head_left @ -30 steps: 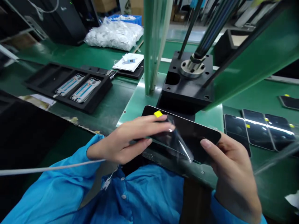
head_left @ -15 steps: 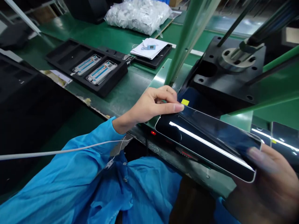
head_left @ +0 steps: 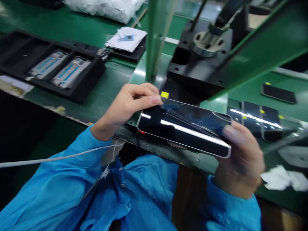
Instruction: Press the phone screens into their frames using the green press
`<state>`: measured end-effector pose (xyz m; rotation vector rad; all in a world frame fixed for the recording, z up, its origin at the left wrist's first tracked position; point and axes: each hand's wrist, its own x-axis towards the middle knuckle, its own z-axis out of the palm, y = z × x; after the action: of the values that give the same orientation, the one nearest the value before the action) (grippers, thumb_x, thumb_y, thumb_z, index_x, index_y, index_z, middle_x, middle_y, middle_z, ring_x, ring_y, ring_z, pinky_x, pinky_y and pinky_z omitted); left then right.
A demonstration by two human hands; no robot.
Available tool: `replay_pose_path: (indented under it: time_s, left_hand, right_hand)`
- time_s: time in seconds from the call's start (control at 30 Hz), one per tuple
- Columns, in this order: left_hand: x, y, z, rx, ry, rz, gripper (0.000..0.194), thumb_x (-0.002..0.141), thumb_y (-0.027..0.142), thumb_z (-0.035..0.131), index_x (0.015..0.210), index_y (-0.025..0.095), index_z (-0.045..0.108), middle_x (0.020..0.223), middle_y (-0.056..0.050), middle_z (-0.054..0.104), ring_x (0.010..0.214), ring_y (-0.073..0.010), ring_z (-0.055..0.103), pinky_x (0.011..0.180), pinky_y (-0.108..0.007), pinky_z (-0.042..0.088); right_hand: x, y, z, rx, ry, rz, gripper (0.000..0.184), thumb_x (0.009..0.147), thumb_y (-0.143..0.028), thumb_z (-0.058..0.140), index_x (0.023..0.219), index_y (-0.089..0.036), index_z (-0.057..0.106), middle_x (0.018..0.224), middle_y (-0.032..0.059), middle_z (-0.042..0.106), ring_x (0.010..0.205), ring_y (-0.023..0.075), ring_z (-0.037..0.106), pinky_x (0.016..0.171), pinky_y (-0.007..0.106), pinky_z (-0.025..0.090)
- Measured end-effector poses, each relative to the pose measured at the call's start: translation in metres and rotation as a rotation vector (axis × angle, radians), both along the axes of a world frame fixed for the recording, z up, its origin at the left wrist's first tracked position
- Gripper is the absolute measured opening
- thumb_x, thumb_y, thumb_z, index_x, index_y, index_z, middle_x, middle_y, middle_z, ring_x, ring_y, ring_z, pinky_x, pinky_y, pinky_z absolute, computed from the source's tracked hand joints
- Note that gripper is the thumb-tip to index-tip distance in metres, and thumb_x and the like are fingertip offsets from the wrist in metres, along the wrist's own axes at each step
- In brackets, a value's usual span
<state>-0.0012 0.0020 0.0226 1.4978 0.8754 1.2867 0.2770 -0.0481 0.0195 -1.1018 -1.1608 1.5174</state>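
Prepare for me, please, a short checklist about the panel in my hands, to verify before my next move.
1. Right hand holds the dark panel at its right end: ok.
2. Left hand is at the upper left corner, beside the yellow tab: ok. Whether it pinches film or panel: cannot tell.
3. Clear film lies smooth over the panel: not ok, slanting lines run across it.
4. Right thumb is off the film: cannot tell, it is blurred.
5. White cable is off the panel's face: ok.
6. Underside of the panel is clean: cannot tell, it is hidden.
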Motion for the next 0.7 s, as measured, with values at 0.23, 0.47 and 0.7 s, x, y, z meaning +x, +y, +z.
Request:
replay_pose_path:
  time_s: [0.23, 0.47, 0.7]
  left_hand:
    - [0.001, 0.002, -0.008, 0.163, 0.061, 0.095, 0.009, 0.089, 0.032, 0.075, 0.083, 0.027, 0.080, 0.080, 0.001, 0.071, 0.094, -0.0187, 0.065, 0.085, -0.039, 0.055]
    - [-0.013, -0.021, 0.001, 0.671, 0.698, 0.561, 0.018, 0.101, 0.040, 0.060, 0.111, 0.030, 0.071, 0.119, 0.005, 0.067, 0.129, -0.0261, 0.058, 0.085, -0.047, 0.053]
    - [0.021, -0.043, 0.012, 1.099, 0.830, 0.325, 0.023, 0.091, 0.016, 0.063, 0.113, 0.019, 0.071, 0.110, -0.002, 0.076, 0.099, -0.0202, 0.073, 0.084, -0.037, 0.059]
  right_hand:
    - [-0.012, 0.008, 0.005, 0.043, 0.167, -0.009, 0.018, 0.085, -0.038, 0.075, 0.098, -0.025, 0.077, 0.093, 0.0035, 0.073, 0.095, 0.0250, 0.070, 0.083, 0.038, 0.060]
    - [-0.009, 0.011, -0.004, 0.137, 0.113, 0.005, 0.023, 0.089, -0.041, 0.072, 0.106, -0.025, 0.073, 0.107, 0.0026, 0.070, 0.105, 0.0238, 0.067, 0.098, 0.043, 0.056]
    - [-0.007, 0.010, -0.007, 0.168, 0.085, -0.003, 0.017, 0.092, -0.038, 0.072, 0.102, -0.025, 0.074, 0.102, 0.0018, 0.071, 0.096, 0.0206, 0.067, 0.091, 0.036, 0.057]
